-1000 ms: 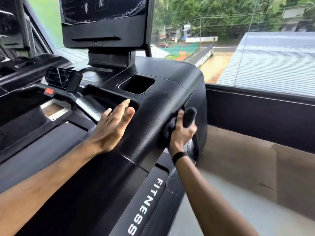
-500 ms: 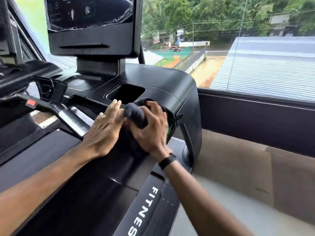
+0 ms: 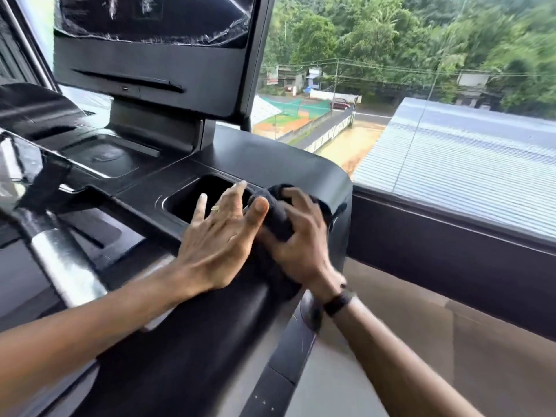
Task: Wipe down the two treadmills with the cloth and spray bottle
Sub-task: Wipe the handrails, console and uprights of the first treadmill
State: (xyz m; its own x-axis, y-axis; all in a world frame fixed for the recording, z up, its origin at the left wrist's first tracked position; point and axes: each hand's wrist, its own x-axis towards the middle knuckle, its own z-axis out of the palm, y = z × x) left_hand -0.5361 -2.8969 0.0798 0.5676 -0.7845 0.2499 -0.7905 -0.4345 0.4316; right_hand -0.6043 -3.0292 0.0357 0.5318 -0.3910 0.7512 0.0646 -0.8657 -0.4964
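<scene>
Head view: right hand (image 3: 296,239) grips cloth (image 3: 276,212), partly hidden; left hand (image 3: 219,236) flat on blurred treadmill (image 3: 301,167).

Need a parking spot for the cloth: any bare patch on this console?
Free: the flat top between screen post and window-side edge; the tray under the screen. Crowded: the cup pocket, where the left hand lies flat beside the right hand gripping the cloth.
</scene>
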